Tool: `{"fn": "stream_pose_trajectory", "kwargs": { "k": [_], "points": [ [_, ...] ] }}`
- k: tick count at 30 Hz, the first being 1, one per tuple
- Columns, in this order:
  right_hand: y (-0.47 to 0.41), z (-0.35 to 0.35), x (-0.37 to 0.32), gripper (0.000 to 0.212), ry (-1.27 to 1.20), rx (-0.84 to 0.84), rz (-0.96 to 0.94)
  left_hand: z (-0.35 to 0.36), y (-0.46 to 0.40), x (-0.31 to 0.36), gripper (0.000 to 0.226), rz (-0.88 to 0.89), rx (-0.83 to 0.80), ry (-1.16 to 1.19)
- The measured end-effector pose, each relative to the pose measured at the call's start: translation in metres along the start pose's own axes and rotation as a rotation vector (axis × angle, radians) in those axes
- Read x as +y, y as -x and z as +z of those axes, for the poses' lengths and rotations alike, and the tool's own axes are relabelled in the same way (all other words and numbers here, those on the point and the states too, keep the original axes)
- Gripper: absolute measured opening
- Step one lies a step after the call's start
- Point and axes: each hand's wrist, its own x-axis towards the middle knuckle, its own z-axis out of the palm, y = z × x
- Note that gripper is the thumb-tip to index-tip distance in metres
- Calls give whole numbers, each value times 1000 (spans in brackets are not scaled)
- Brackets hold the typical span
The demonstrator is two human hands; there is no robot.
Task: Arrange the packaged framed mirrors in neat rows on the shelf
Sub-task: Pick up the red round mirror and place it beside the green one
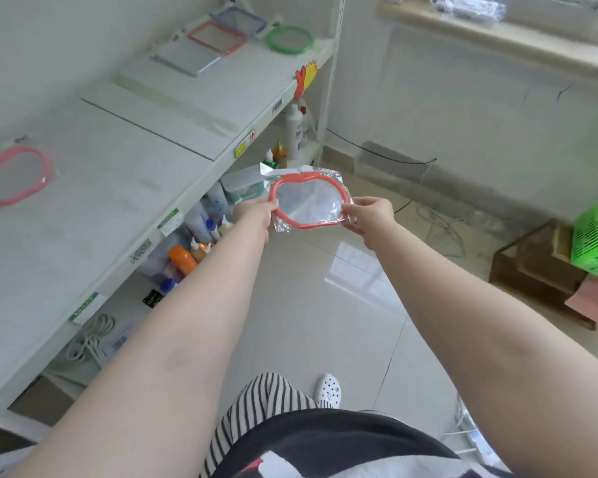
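The fingers of the left hand (254, 210) pinched the left end of the orange-framed mirror (308, 201) in its clear bag; the fingers of the right hand (370, 213) pinched the right end. So held, the mirror hung in the air over the floor, out past the shelf's front edge, its long axis running from hand to hand. The shelf (145, 160) lay to its left, on the left hand's side, so the placing would likely be a leftward carry. A pink-framed mirror (14, 174) lay nearer, the rectangular mirrors (208, 43) and a green round one (290, 39) at the far end.
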Motion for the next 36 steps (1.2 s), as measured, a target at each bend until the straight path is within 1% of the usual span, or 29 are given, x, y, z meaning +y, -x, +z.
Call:
{"fn": "stream_pose_trajectory", "kwargs": {
  "k": [5, 11, 16, 19, 21, 25, 26, 29, 32, 36],
  "points": [
    [-36, -7, -26, 26, -1, -36, -19, 29, -15, 25, 24, 11, 46, 12],
    [-91, 9, -56, 28, 22, -44, -15, 51, -55, 56, 24, 23, 80, 9],
    [-141, 25, -89, 21, 76, -27, -32, 74, -100, 95, 21, -2, 56, 23],
    [-172, 32, -115, 11, 85, -3, -49, 93, -128, 124, 21, 17, 28, 19],
    [-191, 36, -129, 11, 96, 22, -59, 104, -145, 141, 22, 28, 22, -3],
    [-228, 47, -145, 19, 106, 51, -50, 119, -174, 167, 18, 49, 34, -37],
    [-235, 50, -148, 18, 115, 48, -43, 121, -181, 171, 17, 47, 41, -37],
    [-255, 59, -159, 8, 144, 26, -49, 129, -197, 181, 16, 30, 43, -7],
    [-282, 68, -175, 23, 181, 9, -72, 140, -215, 194, 15, 23, 79, 23],
    [-326, 80, -197, 18, 252, -50, -75, 157, -242, 211, 16, 25, 151, 44]
  ]
}}
